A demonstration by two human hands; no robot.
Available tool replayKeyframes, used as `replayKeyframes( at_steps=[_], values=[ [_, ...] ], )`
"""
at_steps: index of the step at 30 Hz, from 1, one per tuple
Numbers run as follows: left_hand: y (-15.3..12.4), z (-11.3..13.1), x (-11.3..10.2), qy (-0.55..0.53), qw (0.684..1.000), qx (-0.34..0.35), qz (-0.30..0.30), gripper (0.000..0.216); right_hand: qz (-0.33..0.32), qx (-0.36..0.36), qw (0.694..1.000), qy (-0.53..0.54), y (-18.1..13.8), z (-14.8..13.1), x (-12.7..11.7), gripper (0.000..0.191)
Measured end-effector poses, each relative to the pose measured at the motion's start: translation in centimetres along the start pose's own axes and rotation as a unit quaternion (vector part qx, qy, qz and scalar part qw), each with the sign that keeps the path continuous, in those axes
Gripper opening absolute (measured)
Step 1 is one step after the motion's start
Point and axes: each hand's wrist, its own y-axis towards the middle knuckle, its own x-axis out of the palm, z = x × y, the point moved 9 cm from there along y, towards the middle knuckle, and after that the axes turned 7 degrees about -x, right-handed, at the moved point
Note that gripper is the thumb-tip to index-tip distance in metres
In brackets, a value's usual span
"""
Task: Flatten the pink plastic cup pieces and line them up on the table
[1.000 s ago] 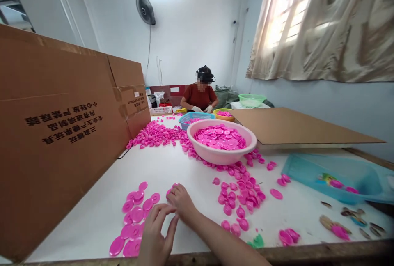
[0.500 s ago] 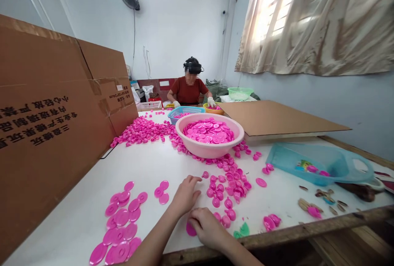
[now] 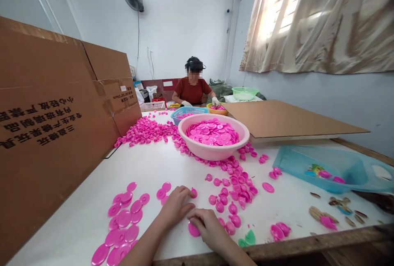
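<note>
My left hand (image 3: pixel 176 207) is curled over the tabletop, its fingertips closed on a small pink toy cup (image 3: pixel 193 192). Just to its right, my right hand (image 3: pixel 207 224) pinches a round pink disc, like a toy saucer (image 3: pixel 193 229), near the table's front edge. The fingers of both hands partly cover what they hold. Loose pink cups with small handles (image 3: pixel 233 207) lie to the right of my hands. On the left, flat pink discs (image 3: pixel 124 218) lie overlapping in a spread group.
A pink basin (image 3: pixel 214 153) full of discs stands mid-table among heaped small pink pieces (image 3: pixel 147 129). A large carton (image 3: pixel 61 134) borders the left; a cardboard sheet (image 3: pixel 295 120) and blue scoop-like tray (image 3: pixel 323 167) lie right. Opposite, a gloved co-worker (image 3: pixel 193 89) handles pink pieces.
My left hand has drawn back toward me and a pink cup now shows at its fingertips. The right hand still pinches the disc. The view has shifted slightly.
</note>
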Motion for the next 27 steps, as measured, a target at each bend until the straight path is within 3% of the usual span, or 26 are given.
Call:
replayKeyframes(
  at_steps=[4,10,16,18,22,27],
  values=[
    [-0.2,0.5,0.9,0.026,0.999,0.017,0.010,0.032,0.026,-0.011,1.000,0.014,0.1,0.2,-0.4,0.020],
    [0.1,0.5,2.3,0.067,0.997,0.041,0.009,0.020,0.053,0.035,0.997,-0.033,-0.1,2.1,-0.8,0.020],
    [-0.2,1.7,1.8,0.090,0.995,0.040,0.028,0.049,0.232,0.053,0.971,0.035,-0.7,2.4,-4.5,0.026],
    [0.0,2.5,2.4,0.111,0.992,0.052,0.027,0.045,0.266,0.075,0.960,0.050,-1.0,3.0,-5.1,0.032],
    [0.5,3.2,3.1,0.115,0.991,0.060,0.034,0.029,0.264,0.113,0.954,0.084,-1.1,4.5,-4.7,0.044],
    [-0.1,0.7,1.6,0.047,0.999,0.001,0.022,0.022,0.253,0.107,0.955,0.111,-1.0,4.6,-4.1,0.043]
  ],
)
